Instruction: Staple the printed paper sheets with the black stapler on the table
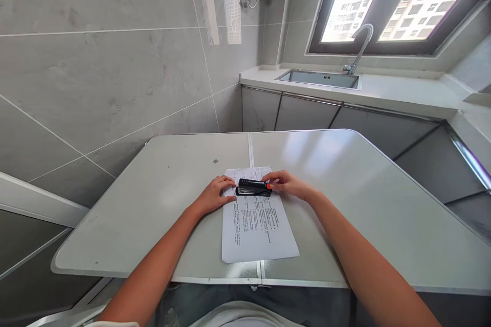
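A black stapler (249,191) with an orange-red part at its right end lies across printed paper (253,237) on the table. Its upper arm and lower part are spread apart, and a metallic strip shows along the lower one. My right hand (286,184) grips the stapler's right end between thumb and fingers. At the other end, my left hand (217,194) rests with thumb and fingers apart, its fingertips on the paper close to the stapler. Whether they touch the stapler, I cannot tell. Two small dark strips, possibly staples (215,161), lie on the tabletop beyond my left hand.
The pale folding table (326,235) has a seam (251,150) down its middle. A grey tiled wall (115,61) stands to the left. Behind the table, a counter (402,89) holds a sink (318,78) and a faucet (362,46) below a window.
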Demonstrator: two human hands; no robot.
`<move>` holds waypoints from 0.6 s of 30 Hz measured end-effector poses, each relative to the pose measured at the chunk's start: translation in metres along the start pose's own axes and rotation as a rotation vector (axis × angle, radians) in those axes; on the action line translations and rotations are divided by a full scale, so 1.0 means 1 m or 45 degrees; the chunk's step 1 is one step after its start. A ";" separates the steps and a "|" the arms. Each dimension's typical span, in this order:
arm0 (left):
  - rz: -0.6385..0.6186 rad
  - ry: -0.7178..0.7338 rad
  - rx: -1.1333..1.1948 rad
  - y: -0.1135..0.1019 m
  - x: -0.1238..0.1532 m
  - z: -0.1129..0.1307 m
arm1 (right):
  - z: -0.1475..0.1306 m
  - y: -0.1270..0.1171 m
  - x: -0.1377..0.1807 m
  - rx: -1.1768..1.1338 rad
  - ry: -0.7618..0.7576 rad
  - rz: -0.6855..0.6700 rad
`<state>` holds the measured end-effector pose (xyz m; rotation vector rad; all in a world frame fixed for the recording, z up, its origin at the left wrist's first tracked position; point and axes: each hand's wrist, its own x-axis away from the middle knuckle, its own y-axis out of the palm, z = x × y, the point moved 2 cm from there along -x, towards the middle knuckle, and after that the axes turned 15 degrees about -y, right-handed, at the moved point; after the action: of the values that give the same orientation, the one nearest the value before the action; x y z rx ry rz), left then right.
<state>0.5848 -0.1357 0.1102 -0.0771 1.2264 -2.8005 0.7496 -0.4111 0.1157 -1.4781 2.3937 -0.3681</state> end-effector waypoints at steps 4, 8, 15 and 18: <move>0.036 -0.063 0.064 0.000 -0.002 -0.001 | -0.001 0.002 -0.001 -0.014 0.042 0.048; 0.060 -0.138 0.120 0.000 -0.001 -0.003 | -0.007 0.004 -0.002 0.004 0.069 0.088; 0.055 -0.160 0.134 -0.001 0.000 -0.001 | -0.005 0.005 -0.005 0.160 0.166 0.141; 0.067 -0.144 0.116 -0.001 -0.001 -0.001 | -0.006 0.005 -0.005 0.195 0.193 0.157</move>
<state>0.5856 -0.1345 0.1102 -0.1914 1.0598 -2.7601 0.7455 -0.4037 0.1197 -1.2704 2.4945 -0.6394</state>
